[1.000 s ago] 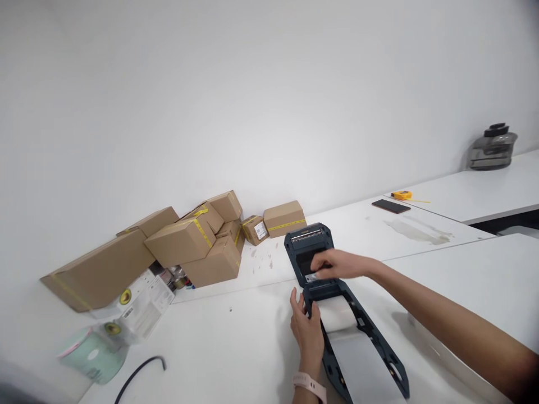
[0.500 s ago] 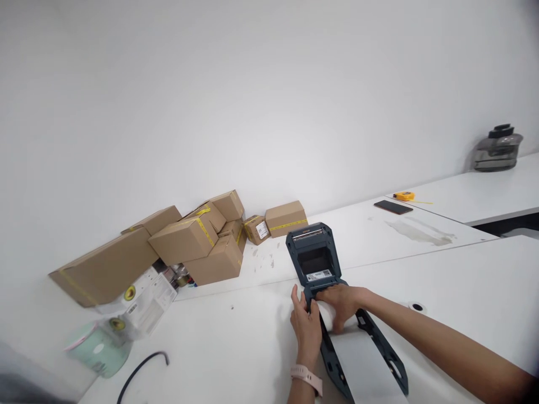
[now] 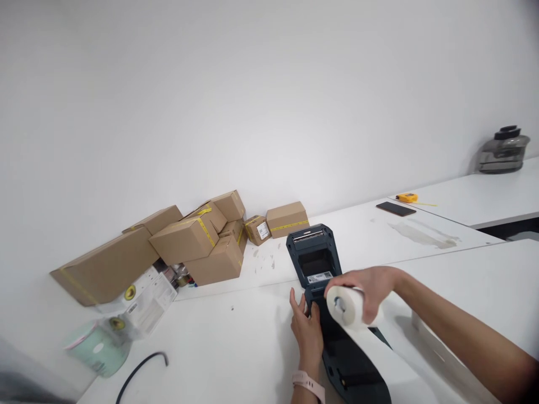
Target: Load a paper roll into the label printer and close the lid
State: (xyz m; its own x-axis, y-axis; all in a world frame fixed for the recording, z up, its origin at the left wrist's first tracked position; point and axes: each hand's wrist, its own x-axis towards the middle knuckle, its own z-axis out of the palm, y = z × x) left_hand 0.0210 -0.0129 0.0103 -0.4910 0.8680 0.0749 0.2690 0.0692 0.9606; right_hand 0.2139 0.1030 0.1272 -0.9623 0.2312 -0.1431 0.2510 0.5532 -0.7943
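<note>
A dark label printer [image 3: 309, 264] stands on the white table with its lid raised. My right hand [image 3: 370, 289] grips a white paper roll [image 3: 347, 307] above the printer's open bay. The roll's hollow core faces me, and a long strip of paper trails from it toward the lower right. My left hand [image 3: 308, 334], with a pink band at the wrist, rests against the printer's left side near the hinge. Its fingers are stretched and apart, the thumb at the printer's rim.
Cardboard boxes [image 3: 185, 241] are piled at the back left, beside a plastic-wrapped package [image 3: 147, 306] and a mint-green tub [image 3: 99, 348]. A black cable [image 3: 137, 373] lies at front left. Farther right are a phone [image 3: 396, 209], a yellow tape measure [image 3: 407, 197] and a smoky clear container [image 3: 504, 151].
My right hand has lifted the paper roll up and to the right, out of the printer's bay, and the paper strip swings right with it. My left hand stays at the printer's side.
</note>
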